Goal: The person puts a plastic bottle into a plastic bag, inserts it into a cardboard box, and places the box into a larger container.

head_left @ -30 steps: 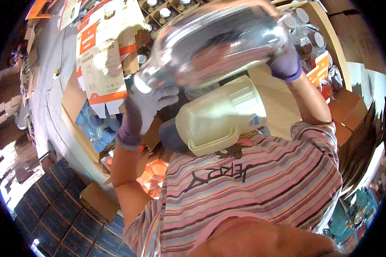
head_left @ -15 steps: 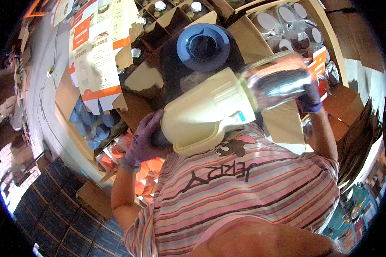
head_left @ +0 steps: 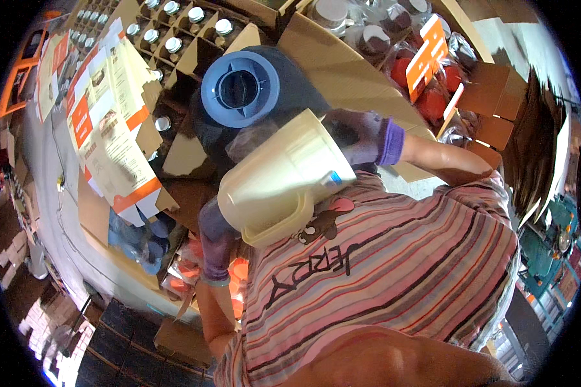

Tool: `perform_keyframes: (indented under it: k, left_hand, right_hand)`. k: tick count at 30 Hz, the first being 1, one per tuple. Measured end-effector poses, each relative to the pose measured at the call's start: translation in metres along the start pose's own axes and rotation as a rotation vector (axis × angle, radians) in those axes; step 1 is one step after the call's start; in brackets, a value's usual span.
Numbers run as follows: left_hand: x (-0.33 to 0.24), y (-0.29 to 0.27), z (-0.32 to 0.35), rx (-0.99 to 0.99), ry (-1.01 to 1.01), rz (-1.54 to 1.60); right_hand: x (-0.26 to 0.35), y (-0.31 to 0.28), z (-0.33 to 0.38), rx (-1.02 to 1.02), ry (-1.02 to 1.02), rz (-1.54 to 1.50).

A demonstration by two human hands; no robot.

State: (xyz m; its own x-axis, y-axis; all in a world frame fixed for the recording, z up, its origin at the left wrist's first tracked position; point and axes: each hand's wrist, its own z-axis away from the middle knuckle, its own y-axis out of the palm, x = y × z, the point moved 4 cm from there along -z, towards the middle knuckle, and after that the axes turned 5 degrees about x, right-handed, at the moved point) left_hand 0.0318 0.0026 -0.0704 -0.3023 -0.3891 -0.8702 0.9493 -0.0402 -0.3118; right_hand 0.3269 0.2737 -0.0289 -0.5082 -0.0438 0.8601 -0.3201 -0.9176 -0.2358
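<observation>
Cardboard boxes surround the jug (head_left: 284, 171), with a grey surface (head_left: 51, 193) far to its left. Beyond the jug, to the left, a divided carton (head_left: 190, 61) holds silver-capped bottles (head_left: 173, 45), mostly one per cell. Right of the jug, beyond it, a box (head_left: 474, 32) contains wrapped grey-topped cylinders (head_left: 374, 39) and red items (head_left: 432, 103). Left of the jug, another box (head_left: 97, 226) holds blue parts (head_left: 142, 238). Just beyond the jug, a blue ring (head_left: 270, 89) sits on a dark body.

Jug position: between both gloved hands, against the striped shirt (head_left: 381, 251). Its long axis lies oblique: rounded end near-left, rim far-right, handle (head_left: 281, 222) toward the shirt. Jug interior: not visible. Left hand (head_left: 216, 232): at the rounded end, fingers hidden; grip cannot be determined. Right hand (head_left: 365, 135): at the rim, fingers partly hidden; grip likewise cannot be determined.
</observation>
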Motion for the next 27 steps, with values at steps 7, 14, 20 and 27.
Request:
perform_keyframes:
  k: [7, 14, 20, 27]
  left_hand:
    - [-0.002, 0.001, 0.014, -0.132, -0.039, 0.430]
    - [-0.005, -0.005, -0.001, -0.038, 0.030, -0.020]
    - [-0.065, 0.001, -0.017, 0.043, 0.109, -0.605]
    - [0.011, 0.015, 0.013, -0.198, -0.164, 1.222]
  right_hand:
    - [0.013, 0.005, 0.007, -0.003, -0.281, 0.063]
    - [0.001, 0.010, 0.004, 0.112, 0.022, -0.218]
    - [0.010, 0.007, 0.015, 0.093, -0.196, 0.094]
    - [0.004, 0.025, 0.001, 0.203, -0.274, -0.035]
